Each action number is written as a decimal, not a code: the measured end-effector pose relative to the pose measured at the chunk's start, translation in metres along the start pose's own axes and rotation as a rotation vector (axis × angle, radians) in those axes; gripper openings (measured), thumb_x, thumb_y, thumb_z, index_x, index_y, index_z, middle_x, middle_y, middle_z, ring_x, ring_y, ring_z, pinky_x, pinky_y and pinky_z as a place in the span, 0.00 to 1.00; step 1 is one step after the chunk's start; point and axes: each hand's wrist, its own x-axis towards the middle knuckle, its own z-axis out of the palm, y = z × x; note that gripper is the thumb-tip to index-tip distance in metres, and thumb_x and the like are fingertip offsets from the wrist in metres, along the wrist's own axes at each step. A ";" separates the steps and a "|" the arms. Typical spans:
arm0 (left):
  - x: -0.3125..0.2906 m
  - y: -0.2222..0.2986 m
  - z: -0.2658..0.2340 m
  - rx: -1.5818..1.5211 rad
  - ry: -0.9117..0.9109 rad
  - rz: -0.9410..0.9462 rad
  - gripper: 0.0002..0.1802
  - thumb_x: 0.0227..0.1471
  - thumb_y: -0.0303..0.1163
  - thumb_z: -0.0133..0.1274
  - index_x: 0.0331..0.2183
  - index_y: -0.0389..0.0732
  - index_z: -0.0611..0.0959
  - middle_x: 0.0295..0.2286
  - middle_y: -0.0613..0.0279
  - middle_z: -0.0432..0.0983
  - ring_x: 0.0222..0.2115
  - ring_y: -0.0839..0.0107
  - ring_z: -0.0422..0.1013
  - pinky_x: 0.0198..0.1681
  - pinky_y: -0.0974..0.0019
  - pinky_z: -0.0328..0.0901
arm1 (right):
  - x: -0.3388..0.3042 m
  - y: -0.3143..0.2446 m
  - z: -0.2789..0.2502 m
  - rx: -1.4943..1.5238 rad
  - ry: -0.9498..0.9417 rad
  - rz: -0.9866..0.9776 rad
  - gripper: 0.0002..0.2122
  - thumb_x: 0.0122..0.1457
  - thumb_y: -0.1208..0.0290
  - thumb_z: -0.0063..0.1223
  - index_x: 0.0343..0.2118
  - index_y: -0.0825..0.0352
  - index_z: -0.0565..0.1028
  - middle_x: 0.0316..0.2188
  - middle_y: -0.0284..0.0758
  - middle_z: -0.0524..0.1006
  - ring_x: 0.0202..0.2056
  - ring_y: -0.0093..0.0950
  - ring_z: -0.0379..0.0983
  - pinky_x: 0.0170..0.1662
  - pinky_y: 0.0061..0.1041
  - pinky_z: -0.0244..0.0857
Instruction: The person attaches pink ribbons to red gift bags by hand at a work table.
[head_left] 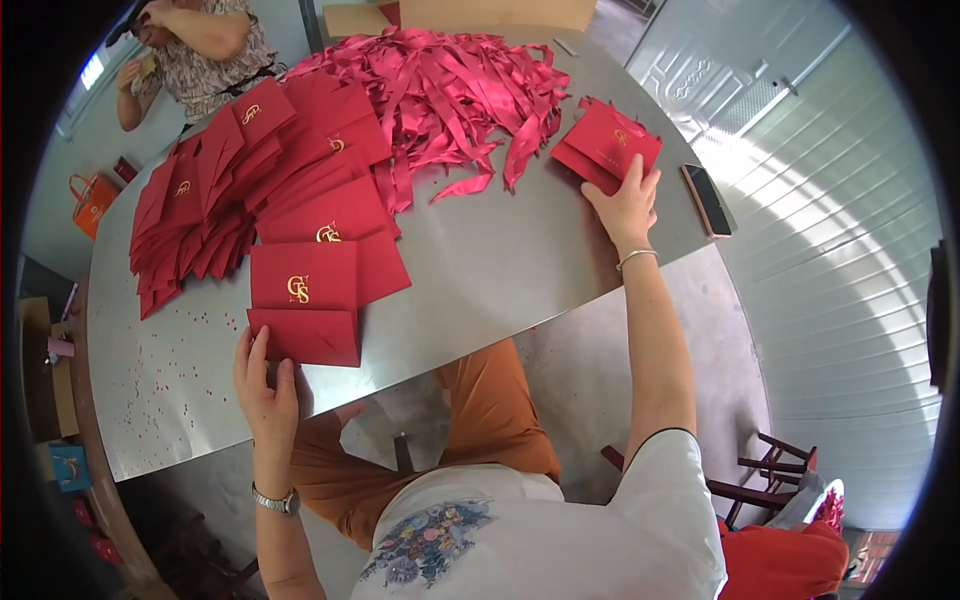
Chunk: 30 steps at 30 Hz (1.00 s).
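A flat-folded red paper gift bag (303, 290) with a gold emblem lies at the table's near edge, its lower part a plain folded panel. My left hand (267, 385) grips the bag's lower left edge between fingers and thumb. Farther right, my right hand (625, 205) holds the near edge of another red gift bag (605, 140), thumb and fingers spread around its corner. Red ribbon shows at the far side of that bag. Overlapping piles of similar red bags (205, 185) cover the table's left side, fanned out unevenly.
A large heap of pinkish-red ribbons (450, 95) spreads over the far middle of the metal table (470, 260). A phone (706, 200) lies by the right edge. Small red scraps dot the left part. Another person (200, 50) is at the far left; a stool (775, 470) stands at lower right.
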 end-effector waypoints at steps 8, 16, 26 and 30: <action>0.003 -0.011 0.004 -0.263 0.067 -0.162 0.25 0.51 0.23 0.53 0.52 0.36 0.73 0.50 0.49 0.71 0.52 0.56 0.67 0.55 0.61 0.61 | 0.058 0.005 0.028 -0.139 -0.154 -0.059 0.33 0.52 0.63 0.59 0.62 0.51 0.60 0.65 0.44 0.51 0.59 0.48 0.59 0.57 0.47 0.59; 0.023 0.000 0.003 -0.272 0.131 -0.324 0.29 0.49 0.30 0.58 0.53 0.34 0.72 0.43 0.50 0.75 0.38 0.60 0.72 0.45 0.62 0.66 | 0.062 -0.015 0.017 -0.021 -0.193 -0.065 0.48 0.42 0.53 0.67 0.66 0.54 0.51 0.67 0.46 0.44 0.66 0.52 0.41 0.58 0.61 0.50; 0.030 0.009 -0.001 -0.288 0.086 -0.286 0.25 0.51 0.41 0.56 0.46 0.33 0.78 0.36 0.45 0.77 0.38 0.52 0.73 0.43 0.58 0.66 | -0.192 -0.027 -0.090 0.590 -0.275 -1.185 0.15 0.48 0.86 0.52 0.41 0.70 0.75 0.45 0.45 0.75 0.46 0.42 0.72 0.50 0.36 0.66; 0.032 -0.007 0.020 -0.282 0.160 -0.267 0.26 0.50 0.40 0.59 0.47 0.34 0.78 0.37 0.51 0.78 0.37 0.60 0.74 0.42 0.62 0.67 | -0.289 0.006 -0.031 0.594 -1.071 -1.155 0.09 0.50 0.80 0.52 0.36 0.69 0.75 0.41 0.40 0.77 0.41 0.40 0.73 0.46 0.37 0.68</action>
